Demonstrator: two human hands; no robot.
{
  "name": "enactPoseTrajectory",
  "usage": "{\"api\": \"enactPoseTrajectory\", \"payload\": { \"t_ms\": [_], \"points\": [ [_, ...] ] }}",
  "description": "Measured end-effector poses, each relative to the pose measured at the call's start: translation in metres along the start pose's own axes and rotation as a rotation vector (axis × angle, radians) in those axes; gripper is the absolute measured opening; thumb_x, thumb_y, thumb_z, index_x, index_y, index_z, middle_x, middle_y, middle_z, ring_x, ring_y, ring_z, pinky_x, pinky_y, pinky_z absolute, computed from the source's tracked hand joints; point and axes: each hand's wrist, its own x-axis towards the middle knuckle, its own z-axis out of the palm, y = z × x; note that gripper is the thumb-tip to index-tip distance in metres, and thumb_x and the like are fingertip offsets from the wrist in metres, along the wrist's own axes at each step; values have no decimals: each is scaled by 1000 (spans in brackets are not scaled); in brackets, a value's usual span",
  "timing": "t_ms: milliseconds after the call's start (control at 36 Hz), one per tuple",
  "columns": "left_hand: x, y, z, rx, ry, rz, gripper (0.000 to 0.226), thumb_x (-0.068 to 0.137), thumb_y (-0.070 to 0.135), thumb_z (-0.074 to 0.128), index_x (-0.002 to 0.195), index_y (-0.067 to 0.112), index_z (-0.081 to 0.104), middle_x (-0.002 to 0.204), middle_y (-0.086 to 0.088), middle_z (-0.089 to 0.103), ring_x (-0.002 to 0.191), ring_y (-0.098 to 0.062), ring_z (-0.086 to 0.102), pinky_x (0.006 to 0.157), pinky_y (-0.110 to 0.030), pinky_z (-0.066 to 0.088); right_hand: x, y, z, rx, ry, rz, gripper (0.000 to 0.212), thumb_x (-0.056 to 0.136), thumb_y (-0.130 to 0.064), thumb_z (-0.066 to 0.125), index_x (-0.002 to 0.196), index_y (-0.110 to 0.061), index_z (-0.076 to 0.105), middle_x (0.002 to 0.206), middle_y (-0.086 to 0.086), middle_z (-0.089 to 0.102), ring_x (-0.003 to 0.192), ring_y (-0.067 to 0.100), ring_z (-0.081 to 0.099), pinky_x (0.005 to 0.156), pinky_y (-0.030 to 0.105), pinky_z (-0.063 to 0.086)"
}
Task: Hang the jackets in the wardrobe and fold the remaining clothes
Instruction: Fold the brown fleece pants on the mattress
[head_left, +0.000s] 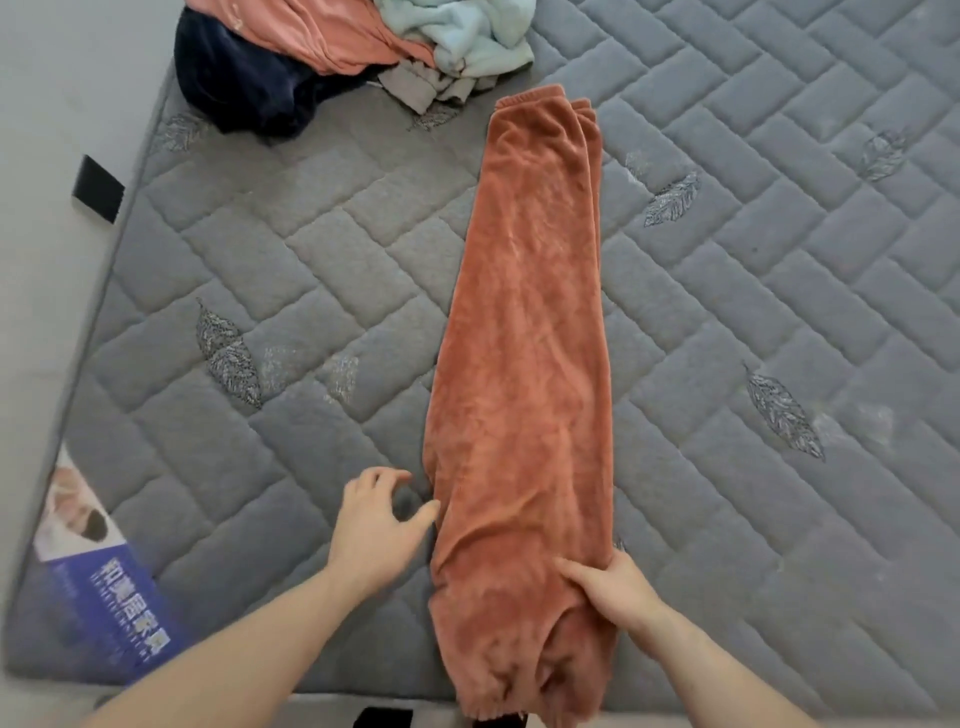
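The right hand (613, 587), in the lower right of the frame, gripped the near end of the rust-orange fleece trousers (524, 364), thumb on top of the fabric and fingers curled round its right edge. The left hand (379, 525), just left of the trousers in the lower middle, held nothing; its fingers were loosely spread and bent, the fingertips close to the garment's left edge, though whether they touched it could not be told. The trousers lay on the grey quilted mattress (260, 249), folded lengthwise so one leg sat over the other, running from the waistband at the bottom edge of the frame up to the elastic cuffs in the upper middle. The fabric looked plush and soft, mostly flat, with slight rumpling near the waist. Judging by this, the lengthwise fold was done and the crosswise folds remained. In the upper left of the frame a heap of clothes (337, 47) waited unfolded: a dark navy piece, a salmon-pink one, a pale blue fleecy one and a grey scrap. No wardrobe or hung jackets showed, so that part could not be judged.
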Motion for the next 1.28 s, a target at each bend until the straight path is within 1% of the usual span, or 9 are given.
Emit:
{"api": "enactPoseTrajectory", "payload": {
  "t_ms": [139, 306, 472, 667, 750, 861, 972, 1111, 1278],
  "points": [
    [-59, 9, 36, -284, -368, -250, 53, 76, 59, 77, 115, 32, 53, 113, 13, 61, 102, -10, 59, 92, -33, 50, -16, 29, 11, 249, 23, 58, 48, 81, -29, 84, 123, -9, 69, 111, 3, 76, 104, 21, 71, 103, 43, 52],
    [-90, 4, 61, -508, -579, -456, 51, 83, 33, 76, 130, 26, 58, 109, 13, 68, 97, -8, 67, 73, -20, 52, -38, 51, 18, 253, -135, 120, 54, 71, -22, 92, 118, -16, 66, 103, 1, 79, 94, 20, 76, 84, 37, 61],
    [-125, -12, 55, -418, -560, -455, 43, 85, 35, 69, 126, 26, 62, 111, 5, 73, 102, -18, 70, 100, -40, 54, -70, 73, 31, 132, -115, 153, 30, 89, -11, 71, 118, -12, 64, 107, 10, 75, 97, 28, 73, 84, 47, 62],
    [-142, -16, 32, 11, -769, -408, 24, 89, 38, 61, 104, 21, 61, 93, 1, 64, 76, -14, 65, 53, -26, 57, -101, 88, 46, -6, -235, 259, 28, 83, -17, 78, 105, -17, 60, 91, 5, 73, 68, 18, 69, 57, 31, 58],
    [-135, -13, 22, 91, -707, -301, 10, 94, 32, 56, 98, 22, 58, 94, 5, 61, 78, -13, 61, 65, -26, 52, -103, 84, 48, 0, -220, 234, 26, 85, -19, 77, 106, -15, 64, 87, 5, 72, 57, 14, 65, 53, 29, 55],
    [-119, 3, 2, -103, -581, -274, 36, 88, 30, 65, 123, 22, 61, 117, 2, 67, 104, -20, 64, 92, -34, 52, -102, 60, 45, 136, -158, 157, 48, 84, -24, 78, 126, -13, 56, 114, 8, 71, 92, 23, 74, 69, 44, 64],
    [-92, 43, -37, -221, -432, -320, 81, 82, 48, 75, 147, 17, 36, 117, 7, 48, 98, -12, 53, 72, -26, 43, -102, 10, 21, 346, -72, 35, 56, 85, -32, 77, 127, -27, 41, 114, -3, 66, 96, 22, 72, 58, 39, 62],
    [-50, 109, -81, -401, -336, -207, 29, 91, 36, 68, 115, 19, 73, 122, -10, 70, 99, -22, 63, 84, -34, 52, -95, -65, -19, 316, -62, -82, 28, 85, -45, 66, 101, -23, 76, 84, -2, 68, 69, 15, 62, 59, 28, 55],
    [2, 166, -114, -654, -290, -247, 45, 95, 60, 49, 114, 23, 66, 100, -3, 73, 77, -19, 69, 48, -24, 52, -73, -146, -48, 564, -126, -145, 48, 101, -64, 36, 107, -26, 65, 96, -1, 70, 72, 14, 65, 66, 29, 51]
  ]
}}
